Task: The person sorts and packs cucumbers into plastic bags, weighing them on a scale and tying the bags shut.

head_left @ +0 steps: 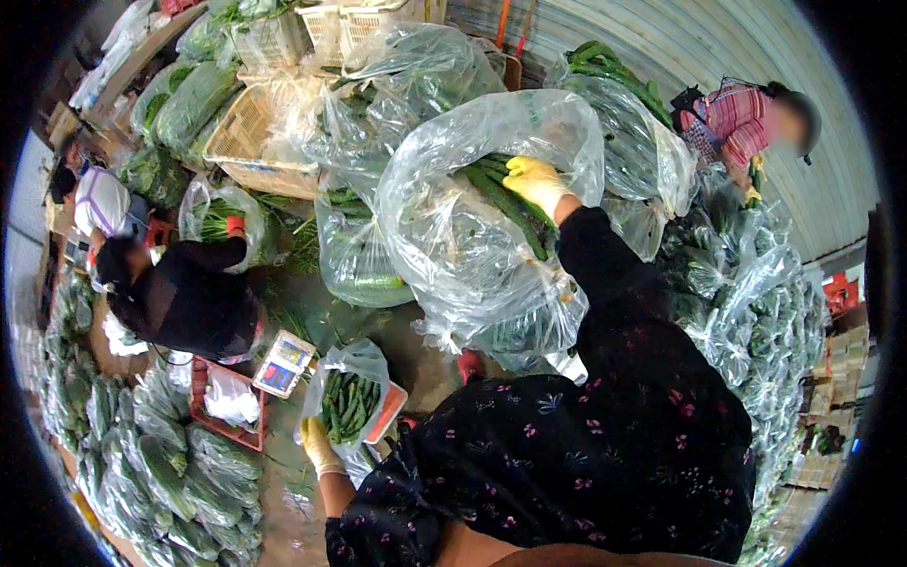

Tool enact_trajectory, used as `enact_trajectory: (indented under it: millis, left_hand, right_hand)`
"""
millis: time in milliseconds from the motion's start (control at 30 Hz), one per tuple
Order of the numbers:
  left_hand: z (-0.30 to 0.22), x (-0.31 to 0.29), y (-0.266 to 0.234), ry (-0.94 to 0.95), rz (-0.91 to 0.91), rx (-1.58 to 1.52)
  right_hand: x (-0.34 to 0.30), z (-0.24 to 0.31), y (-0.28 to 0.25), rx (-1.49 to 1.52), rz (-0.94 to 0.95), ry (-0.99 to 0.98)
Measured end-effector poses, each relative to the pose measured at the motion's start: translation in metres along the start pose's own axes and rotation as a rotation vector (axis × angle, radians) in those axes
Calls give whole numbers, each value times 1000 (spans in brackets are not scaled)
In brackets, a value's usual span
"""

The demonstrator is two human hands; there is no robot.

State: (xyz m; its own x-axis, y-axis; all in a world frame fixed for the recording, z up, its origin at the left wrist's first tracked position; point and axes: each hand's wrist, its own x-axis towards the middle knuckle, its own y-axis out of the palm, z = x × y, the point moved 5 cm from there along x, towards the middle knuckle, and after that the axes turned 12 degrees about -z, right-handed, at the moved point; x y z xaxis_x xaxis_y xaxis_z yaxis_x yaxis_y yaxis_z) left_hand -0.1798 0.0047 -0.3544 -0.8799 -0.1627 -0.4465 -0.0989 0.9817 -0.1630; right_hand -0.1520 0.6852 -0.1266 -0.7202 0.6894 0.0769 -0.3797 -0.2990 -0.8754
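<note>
My right hand, in a yellow glove, reaches into a large, wide-mouthed clear plastic bag. Its fingers curl over the ends of long dark green cucumbers lying along the bag's right side. Lower down, my left hand, gloved in yellow too, grips the side rim of a smaller clear bag. That bag stands open, with several small cucumbers inside. An orange-red tray or scale top shows from under it.
At left a person in black handles a bag of green stalks. Another person in red bends at upper right. Filled bags are piled lower left and along the right. A scale display, red crate and yellow basket stand nearby.
</note>
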Motion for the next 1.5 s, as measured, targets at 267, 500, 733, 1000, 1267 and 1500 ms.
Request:
enact_trajectory:
  millis: [267, 500, 733, 1000, 1267, 1500]
  left_hand:
    - [-104, -94, 151, 9, 265, -169]
    - [-199, -148, 234, -51, 488, -217]
    - [-277, -192, 350, 42, 861, -172]
    - [-235, -191, 450, -187, 994, -119]
    - [-239, -162, 429, -538, 831, -376]
    - [-260, -150, 395, -505, 732, -354]
  right_hand:
    - [26, 3, 53, -236, 312, 32]
    - [66, -60, 26, 36, 112, -83]
    - [45, -36, -23, 279, 484, 0]
    - [-7, 32, -4, 397, 187, -622]
    - [57, 10, -49, 1190, 494, 115]
    - [112, -78, 11, 274, 46, -549]
